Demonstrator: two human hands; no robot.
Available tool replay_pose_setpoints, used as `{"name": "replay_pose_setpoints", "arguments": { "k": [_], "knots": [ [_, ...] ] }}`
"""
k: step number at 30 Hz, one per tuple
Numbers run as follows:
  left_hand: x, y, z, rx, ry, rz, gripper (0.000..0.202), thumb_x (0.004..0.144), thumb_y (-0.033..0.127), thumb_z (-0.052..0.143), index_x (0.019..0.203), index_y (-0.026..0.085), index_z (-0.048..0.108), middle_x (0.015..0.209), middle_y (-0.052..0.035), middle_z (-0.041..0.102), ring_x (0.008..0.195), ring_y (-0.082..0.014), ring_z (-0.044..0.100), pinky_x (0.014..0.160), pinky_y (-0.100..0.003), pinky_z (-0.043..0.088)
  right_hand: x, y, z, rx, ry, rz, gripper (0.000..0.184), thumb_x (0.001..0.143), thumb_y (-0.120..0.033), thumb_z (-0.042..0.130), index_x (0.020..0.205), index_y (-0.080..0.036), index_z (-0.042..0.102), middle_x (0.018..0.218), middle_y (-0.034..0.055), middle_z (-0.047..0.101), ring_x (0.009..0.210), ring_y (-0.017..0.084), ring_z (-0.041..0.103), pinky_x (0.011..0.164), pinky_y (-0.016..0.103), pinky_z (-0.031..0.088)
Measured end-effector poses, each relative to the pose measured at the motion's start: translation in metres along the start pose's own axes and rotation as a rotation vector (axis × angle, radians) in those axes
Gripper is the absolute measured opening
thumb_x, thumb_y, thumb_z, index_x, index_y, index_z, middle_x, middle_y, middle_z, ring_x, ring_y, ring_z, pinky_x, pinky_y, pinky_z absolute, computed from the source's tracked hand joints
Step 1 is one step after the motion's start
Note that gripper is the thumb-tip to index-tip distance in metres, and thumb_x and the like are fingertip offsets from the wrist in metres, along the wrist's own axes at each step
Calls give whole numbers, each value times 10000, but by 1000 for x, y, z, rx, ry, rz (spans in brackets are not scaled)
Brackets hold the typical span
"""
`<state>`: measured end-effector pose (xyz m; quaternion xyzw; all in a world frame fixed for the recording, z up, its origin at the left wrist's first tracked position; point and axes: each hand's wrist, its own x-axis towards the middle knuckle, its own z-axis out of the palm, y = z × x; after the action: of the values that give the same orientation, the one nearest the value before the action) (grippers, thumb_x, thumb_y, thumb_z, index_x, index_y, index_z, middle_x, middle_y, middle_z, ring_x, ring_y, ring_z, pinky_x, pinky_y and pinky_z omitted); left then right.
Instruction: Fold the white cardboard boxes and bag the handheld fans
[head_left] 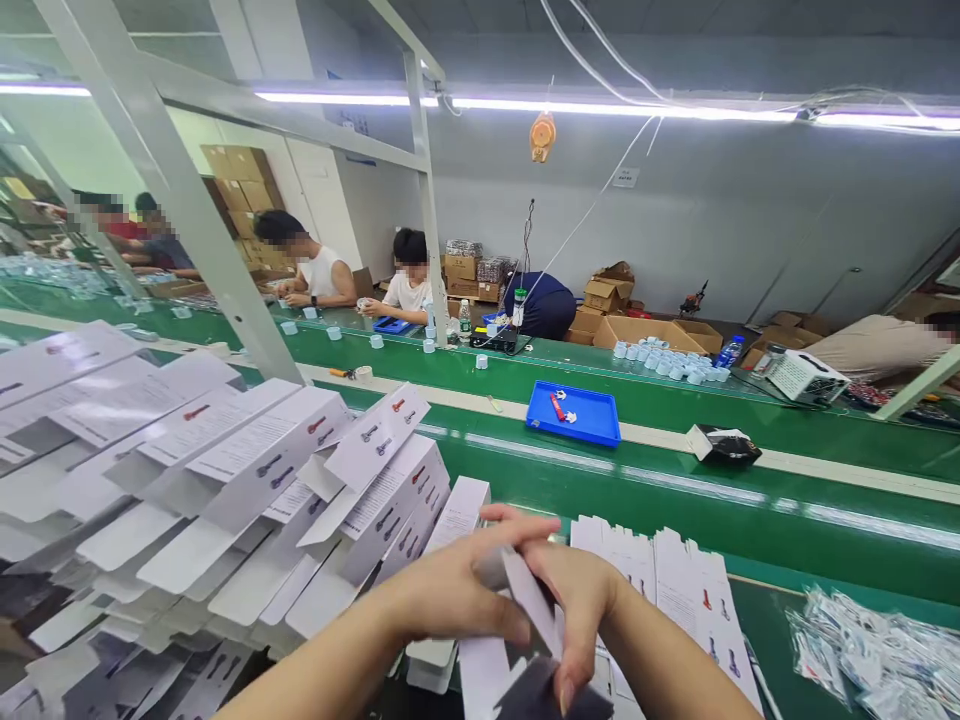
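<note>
Left hand point(469, 590) curled with its thumb against a raised flap, right hand point(577, 600) wrapped around the other side with its thumb downward, the worker grips a white carton point(538, 610) between both at the near middle. Near left, printed white boxes point(255, 440) pile up in overlapping rows with flaps out, while more upright boxes point(694, 590) stand just right of the hands and small clear bags point(870, 650) lie farther right. Beyond them, a blue tray point(592, 422) holds a red piece point(557, 406), and pale blue cups point(664, 362) cluster at the far right.
</note>
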<state>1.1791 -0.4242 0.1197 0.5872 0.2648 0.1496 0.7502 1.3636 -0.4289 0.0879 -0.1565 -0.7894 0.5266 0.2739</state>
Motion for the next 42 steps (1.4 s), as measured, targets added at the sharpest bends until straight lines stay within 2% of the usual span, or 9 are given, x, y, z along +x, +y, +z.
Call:
{"name": "replay_pose_setpoints", "arguments": {
  "k": [4,10,15,20,26,30,35,38,42],
  "knots": [
    [-9,-3,10,26,185,66,319,684,264,762,1003,253,763,1013,-35,700,820,-182,635,741,-269,490,-5,-14,2,-259,0,33,1380,298,-698,828,1450,-158,294,1305,165,524,1235,310,539,998,415,466],
    [0,-13,11,-278,657,141,284,676,403,771,865,192,750,694,-8,691,585,-125,541,568,-224,417,-28,-32,41,-799,572,150,756,894,-335,555,1504,-230,120,1403,167,499,1207,267,579,970,414,522],
    [11,-17,16,-22,744,167,239,803,380,639,913,192,738,714,7,673,674,-152,552,685,-255,441,-20,-25,58,-1187,630,34,932,785,-490,654,1483,-62,209,1393,304,429,1240,465,484,911,623,508],
    [1,-13,11,168,705,117,221,856,319,569,919,190,737,713,11,635,678,-154,523,624,-246,394,-21,-12,45,-984,608,-59,562,834,-287,635,1350,-167,447,1355,196,428,1216,318,503,979,468,502],
    [-8,-24,0,-516,348,227,352,770,459,702,971,172,730,884,-64,708,881,-215,614,812,-307,458,-26,-4,20,-447,595,-138,293,805,-389,653,1048,-228,620,1282,97,441,1087,215,575,930,341,508],
    [-4,-29,8,-596,247,249,470,654,328,840,1081,208,687,956,-49,709,855,-182,638,762,-264,457,-20,-9,3,-276,455,-167,368,709,-510,730,935,-226,672,1265,91,442,1129,257,559,969,406,484],
    [-1,-25,23,-541,629,266,454,687,299,801,1107,212,651,1007,-46,711,805,-175,638,749,-286,473,-13,-33,6,-573,349,28,306,783,-313,701,1080,-253,658,1447,107,352,1238,294,517,1021,442,480],
    [-4,-26,27,-418,899,313,388,777,347,694,1140,221,643,1091,-53,702,918,-211,639,865,-341,479,-10,-32,28,-818,416,64,645,799,-359,688,1375,-209,440,1492,196,322,1269,372,493,959,501,535],
    [-16,-28,24,-43,859,307,451,788,372,673,1222,256,643,1449,-57,511,1380,-273,371,1176,-395,197,-2,-10,46,-783,714,-79,780,764,-401,727,1390,-169,324,1320,216,464,1220,374,513,939,547,528]
  ]
}}
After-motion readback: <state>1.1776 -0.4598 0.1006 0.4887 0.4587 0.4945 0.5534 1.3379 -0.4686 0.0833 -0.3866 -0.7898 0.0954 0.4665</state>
